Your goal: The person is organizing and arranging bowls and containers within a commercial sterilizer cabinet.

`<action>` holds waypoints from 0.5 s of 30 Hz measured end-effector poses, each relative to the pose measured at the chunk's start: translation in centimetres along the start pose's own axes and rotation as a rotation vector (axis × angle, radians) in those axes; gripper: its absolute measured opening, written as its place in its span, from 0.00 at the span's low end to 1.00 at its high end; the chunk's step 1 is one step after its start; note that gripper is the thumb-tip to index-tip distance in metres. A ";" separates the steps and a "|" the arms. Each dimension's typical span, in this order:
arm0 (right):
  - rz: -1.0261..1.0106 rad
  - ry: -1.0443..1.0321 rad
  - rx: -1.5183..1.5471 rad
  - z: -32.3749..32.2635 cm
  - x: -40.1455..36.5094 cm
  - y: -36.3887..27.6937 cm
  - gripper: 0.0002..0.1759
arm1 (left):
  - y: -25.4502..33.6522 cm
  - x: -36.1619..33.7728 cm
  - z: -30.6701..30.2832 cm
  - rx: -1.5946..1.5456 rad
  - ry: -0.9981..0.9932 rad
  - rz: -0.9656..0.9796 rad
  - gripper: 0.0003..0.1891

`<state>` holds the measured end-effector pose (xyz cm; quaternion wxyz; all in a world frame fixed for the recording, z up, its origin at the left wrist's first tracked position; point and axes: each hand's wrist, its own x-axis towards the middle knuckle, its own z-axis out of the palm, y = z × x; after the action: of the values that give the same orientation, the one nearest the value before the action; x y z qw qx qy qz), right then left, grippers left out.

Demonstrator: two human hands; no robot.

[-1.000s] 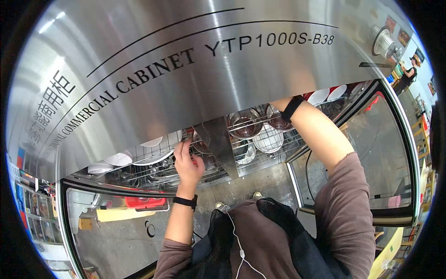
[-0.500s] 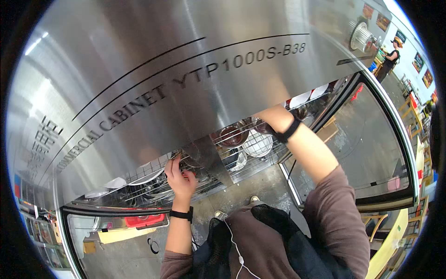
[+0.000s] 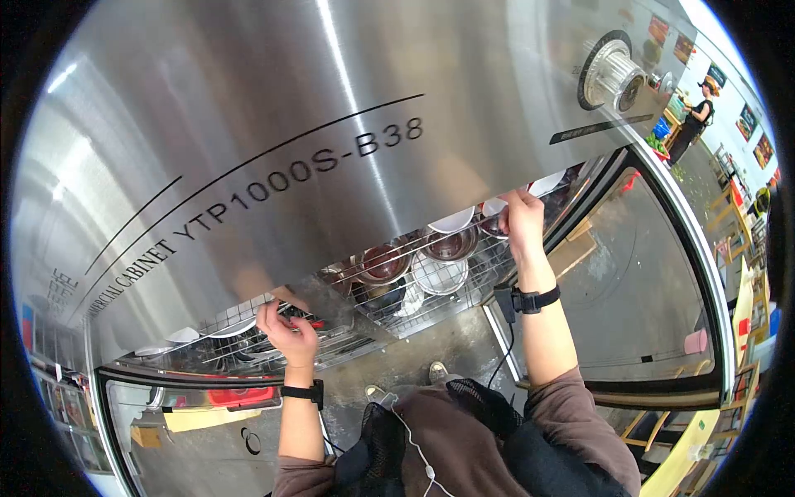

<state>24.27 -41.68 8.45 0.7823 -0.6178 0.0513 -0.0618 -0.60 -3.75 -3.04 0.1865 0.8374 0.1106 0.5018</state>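
The right hand (image 3: 523,217), buried under the cabinet (image 3: 348,108) front a second ago, is now out at the rack (image 3: 426,305) edge. Its fingers are pressed together against a dark bowl (image 3: 494,225); I cannot tell whether they grip it. The left hand (image 3: 286,333) stays lower left, fingers curled over the rack wire. The bowl is glossy, half hidden, beside a white plate (image 3: 452,220).

The cabinet front (image 3: 348,91) hides most of the rack (image 3: 393,313) and the fingertips of the left hand (image 3: 286,333) and right hand (image 3: 523,222); their grip cannot be told.
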 end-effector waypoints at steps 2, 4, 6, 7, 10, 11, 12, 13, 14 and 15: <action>0.012 -0.015 0.034 0.0 0.9 0.3 0.11 | 0.2 0.0 0.0 0.020 0.006 -0.014 0.33; -0.007 -0.009 0.014 0.0 1.2 0.5 0.09 | 0.5 -0.2 -0.2 0.033 -0.016 -0.049 0.33; -0.036 0.053 0.028 0.4 0.7 -0.4 0.08 | 1.4 0.2 -0.7 0.087 -0.072 -0.105 0.34; -0.049 0.086 0.049 0.6 0.6 -0.6 0.08 | 1.1 0.1 -0.7 0.091 -0.052 -0.081 0.34; -0.098 0.141 0.123 0.6 0.4 -0.5 0.09 | 1.8 0.2 -0.9 0.086 -0.057 -0.111 0.33; -0.117 0.151 0.149 0.4 0.4 -0.5 0.09 | 1.9 0.3 -1.0 0.089 -0.058 -0.111 0.33; -0.150 0.160 0.185 0.2 0.3 -0.5 0.09 | 2.0 0.3 -1.0 0.090 -0.059 -0.112 0.33; -0.183 0.170 0.222 -0.1 0.2 -0.4 0.09 | 2.0 0.3 -1.1 0.092 -0.060 -0.112 0.33; -0.216 0.180 0.259 -0.2 -0.2 -0.4 0.09 | 1.9 0.2 -1.1 0.100 -0.064 -0.103 0.33; -0.238 0.199 0.275 0.0 -1.1 -1.2 0.09 | 2.0 0.4 -1.2 0.109 -0.069 -0.092 0.33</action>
<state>23.16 -41.74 9.60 0.8376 -0.4975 0.0461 -0.2208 -1.45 -5.15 -1.40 0.1671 0.8571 0.1695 0.4569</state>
